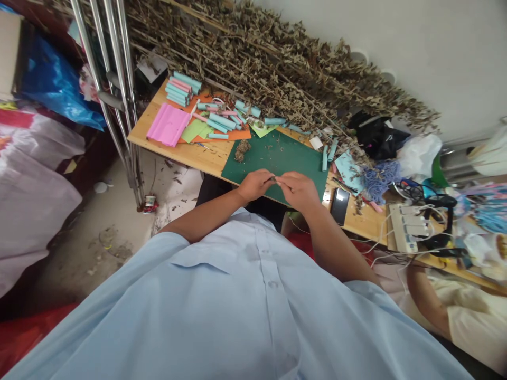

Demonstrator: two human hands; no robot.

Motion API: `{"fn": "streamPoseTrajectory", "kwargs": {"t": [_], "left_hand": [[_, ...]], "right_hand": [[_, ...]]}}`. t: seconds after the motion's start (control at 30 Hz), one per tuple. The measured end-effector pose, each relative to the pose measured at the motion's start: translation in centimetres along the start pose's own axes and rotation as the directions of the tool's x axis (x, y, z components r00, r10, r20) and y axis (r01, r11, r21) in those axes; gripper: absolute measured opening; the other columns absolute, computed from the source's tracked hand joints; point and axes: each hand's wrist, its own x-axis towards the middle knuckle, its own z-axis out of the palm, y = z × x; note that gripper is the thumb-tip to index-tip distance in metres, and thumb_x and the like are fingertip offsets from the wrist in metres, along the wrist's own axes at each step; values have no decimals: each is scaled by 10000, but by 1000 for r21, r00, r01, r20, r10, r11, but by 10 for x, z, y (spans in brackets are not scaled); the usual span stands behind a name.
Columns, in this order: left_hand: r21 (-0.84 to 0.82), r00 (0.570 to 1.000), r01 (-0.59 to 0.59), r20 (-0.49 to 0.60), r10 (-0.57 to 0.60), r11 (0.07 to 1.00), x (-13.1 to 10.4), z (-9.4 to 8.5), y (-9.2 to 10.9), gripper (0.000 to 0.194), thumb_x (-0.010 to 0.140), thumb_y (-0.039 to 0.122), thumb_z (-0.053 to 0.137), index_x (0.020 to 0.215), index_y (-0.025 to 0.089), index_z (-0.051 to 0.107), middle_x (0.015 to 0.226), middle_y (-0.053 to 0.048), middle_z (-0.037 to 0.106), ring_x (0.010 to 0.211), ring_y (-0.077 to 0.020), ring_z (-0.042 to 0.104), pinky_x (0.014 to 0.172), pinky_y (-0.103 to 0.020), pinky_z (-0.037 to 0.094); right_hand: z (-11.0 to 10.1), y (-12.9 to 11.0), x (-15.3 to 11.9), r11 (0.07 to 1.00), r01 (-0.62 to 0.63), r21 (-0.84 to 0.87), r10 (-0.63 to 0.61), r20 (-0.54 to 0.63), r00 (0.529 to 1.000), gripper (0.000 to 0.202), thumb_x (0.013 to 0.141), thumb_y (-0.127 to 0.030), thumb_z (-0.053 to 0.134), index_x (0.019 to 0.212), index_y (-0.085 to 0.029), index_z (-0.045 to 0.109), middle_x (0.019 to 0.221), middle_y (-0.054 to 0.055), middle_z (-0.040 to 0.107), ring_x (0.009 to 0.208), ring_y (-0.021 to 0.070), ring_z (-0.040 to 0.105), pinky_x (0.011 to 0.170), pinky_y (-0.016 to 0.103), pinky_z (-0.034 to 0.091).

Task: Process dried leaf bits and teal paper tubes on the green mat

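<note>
Over the front edge of the green cutting mat (293, 153), my left hand (254, 184) and my right hand (299, 189) meet with fingertips nearly touching. Both are closed in a pinch on a small brownish-green piece (273, 179), which looks like a bit of dried leaf; the fingers hide most of it. Just beyond my left hand, a small heap of crumpled dried leaves (242, 150) lies on the mat. Fine plant crumbs are scattered across the mat's surface.
Dried leafy stalks (269, 58) line the wall behind the table. Blue and pink paper rolls (219, 122) and a pink sheet (169, 124) lie left; a phone (339, 206) and power strip (404, 227) right. Metal crutches (114, 89) stand left. Another person's arm (425, 301) shows right.
</note>
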Motion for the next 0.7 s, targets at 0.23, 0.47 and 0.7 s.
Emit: {"fn": "streamPoseTrajectory", "kwargs": {"t": [0.23,0.47,0.7], "left_hand": [[30,1000,2,11,-3,1000,-2,1,-2,234,1046,258,558,1136,153,747,1071,-114,757,1031,-204,706,935,-344,571],[3,1000,8,8,-8,1000,-2,0,-1,241,1054,268,545,1110,154,750,1047,-113,757,1012,-202,703,920,-339,567],[-16,1000,-2,13,3,1000,-3,0,1,259,1077,304,518,1050,166,735,1020,-97,745,995,-189,693,901,-314,551]], "right_hand": [[5,1,-3,991,65,-119,-59,56,997,324,1023,-241,501,1126,-253,809,1121,93,781,1025,256,711,928,399,567],[1,2,12,982,135,-129,-116,146,983,302,1004,-192,503,1059,-221,799,1092,102,789,1017,250,711,924,380,561],[-5,-1,22,984,108,-142,-73,228,971,295,983,-177,505,997,-209,798,1048,101,789,972,239,704,877,361,550]]}}
